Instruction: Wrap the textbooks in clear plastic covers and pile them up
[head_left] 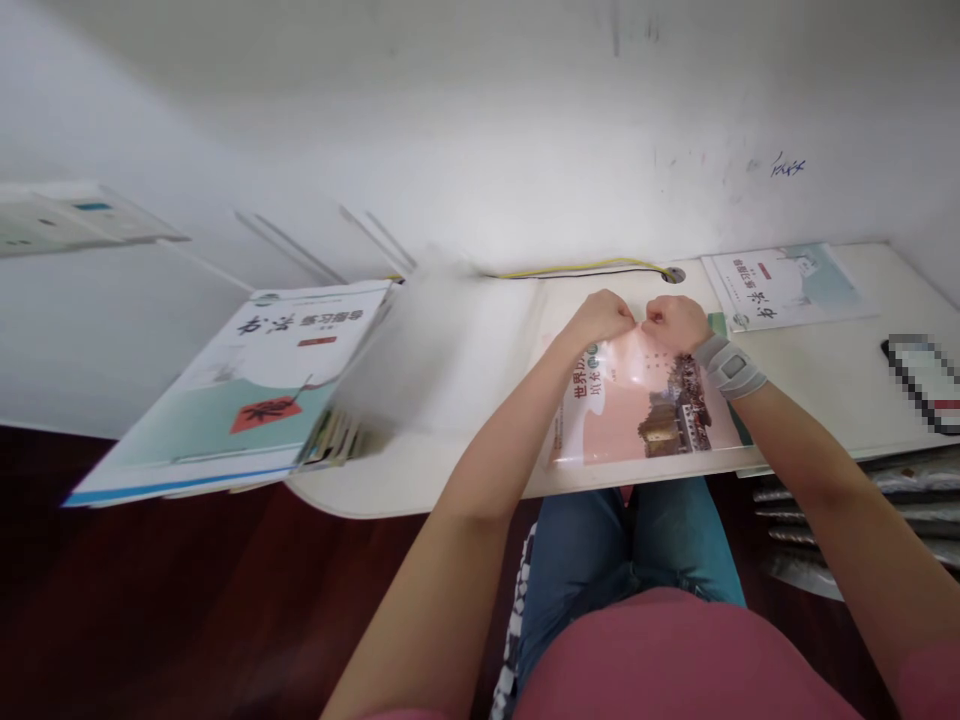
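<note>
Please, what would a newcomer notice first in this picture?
Probably the left hand and the right hand, closed side by side at the far edge of the peach-coloured book, seemingly gripping its clear wrap. Next, the grey wristband just behind the right hand, then the book stack at the left, with an orange-red shape on top.

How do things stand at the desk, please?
Left hand, right hand curled at far edge of pink-covered book. Book on desk. Booklet rightward, seemingly not in the way.

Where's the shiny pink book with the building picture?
In the head view, the shiny pink book lies right of centre on the white desk, left hand and right hand at its far edge.
</note>
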